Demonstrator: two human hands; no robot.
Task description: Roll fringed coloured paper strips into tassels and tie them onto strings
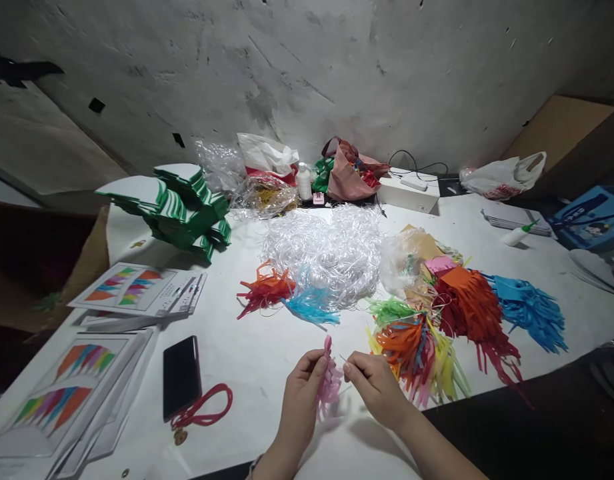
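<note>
Near the table's front edge, my left hand (307, 385) pinches a pink fringed tassel (329, 385), whose strips hang down beside the fingers. Just to its right, my right hand (374, 387) is closed in a pinch on a thin piece that looks like a needle or string end (343, 358), too small to tell which. The two hands are a short way apart. Beyond them lie a light blue tassel (314, 305), an orange-red tassel (267, 288) and a big tangle of white string (331, 250).
Colourful fringed tassels (421, 347) pile up on the right. A phone (181, 377) with a red strap and printed packets (137, 290) lie left, below green-edged stacks (179, 207). Bags, a white bottle (304, 182) and a white box (409, 193) line the wall; a glue bottle (517, 235) lies far right.
</note>
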